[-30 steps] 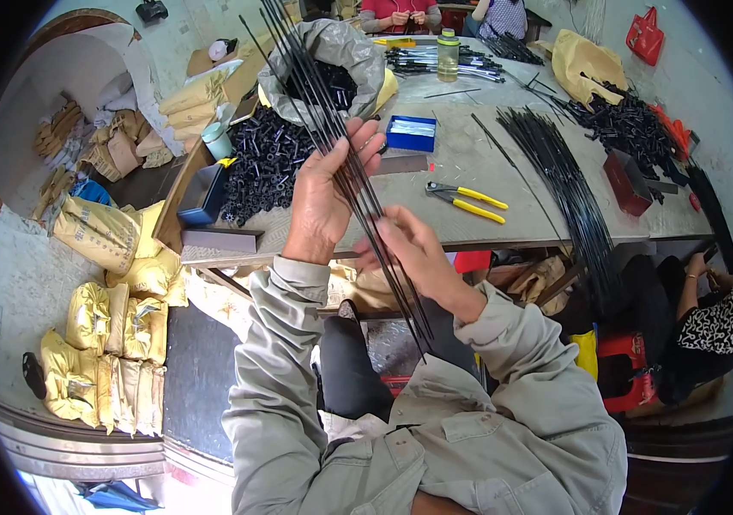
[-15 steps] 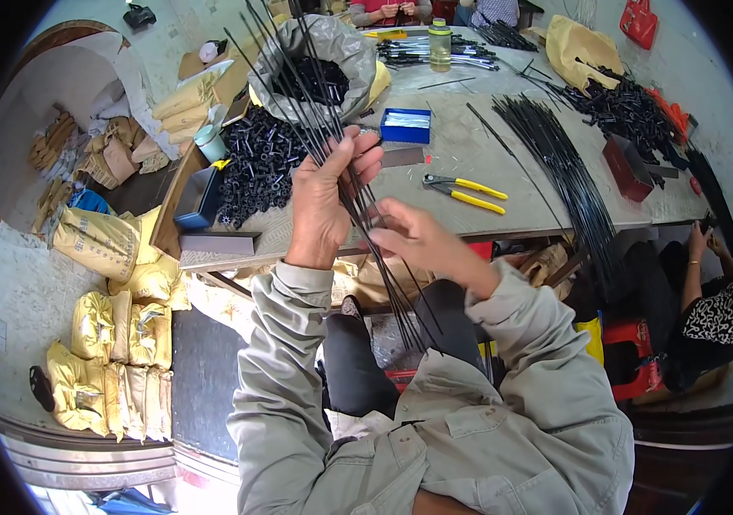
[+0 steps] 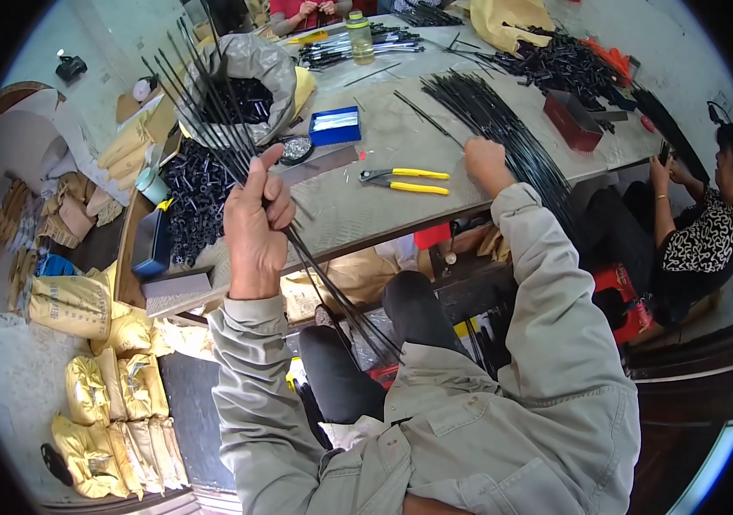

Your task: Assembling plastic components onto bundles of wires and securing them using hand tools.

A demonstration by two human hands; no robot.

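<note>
My left hand is shut around a bundle of thin black rods that fans out above my fist and runs down past my knees. My right hand reaches out to the grey table and rests on a long pile of black rods lying there; whether it grips one I cannot tell. Yellow-handled pliers lie on the table between my two hands.
A blue box, a grey sack of small black parts and a heap of black parts sit at the table's left. A red box lies right. Another person sits at right. Yellow sacks line the floor.
My right hand has left the bundle held in front of me and stretched right to the rod pile on the table. My left hand still holds the bundle, raised a little.
</note>
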